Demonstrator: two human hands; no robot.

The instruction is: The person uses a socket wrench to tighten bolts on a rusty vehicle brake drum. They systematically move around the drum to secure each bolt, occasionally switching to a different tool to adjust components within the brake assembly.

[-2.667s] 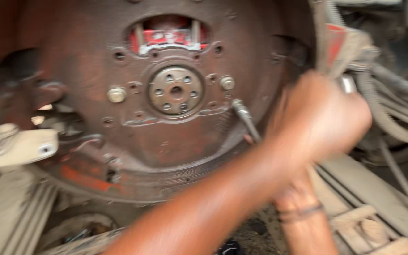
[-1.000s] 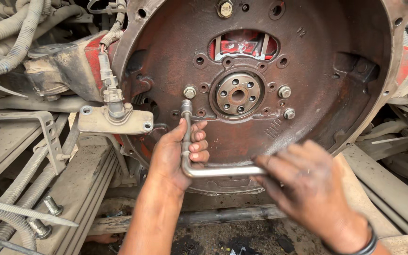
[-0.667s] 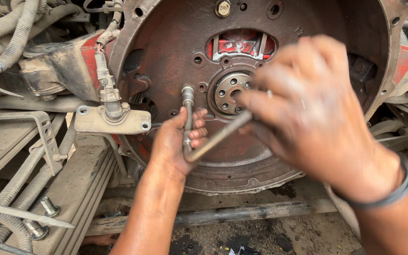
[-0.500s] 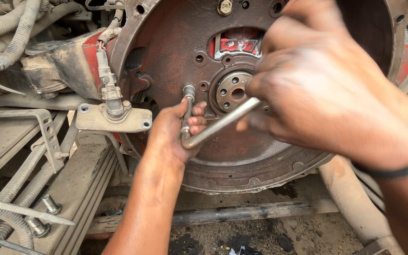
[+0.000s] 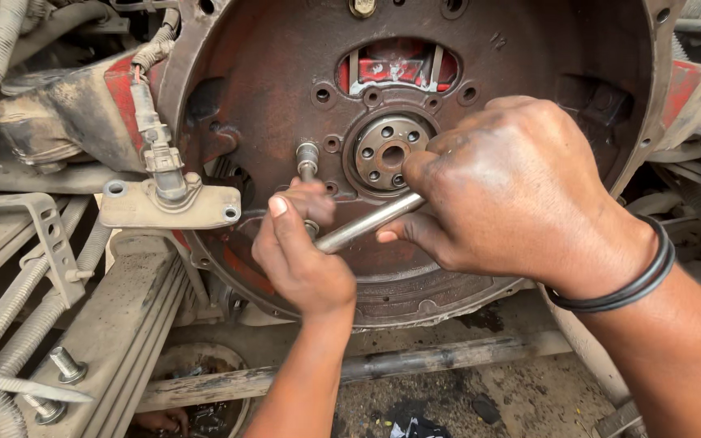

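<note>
Head view, rusty flywheel housing (image 5: 529, 49), dusty chassis rail (image 5: 115, 324)

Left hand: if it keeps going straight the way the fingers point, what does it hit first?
The left hand points up and into the housing. First contact would probably be the rusty flywheel housing face around the socket end of the L-shaped wrench; depth is unclear.
</note>
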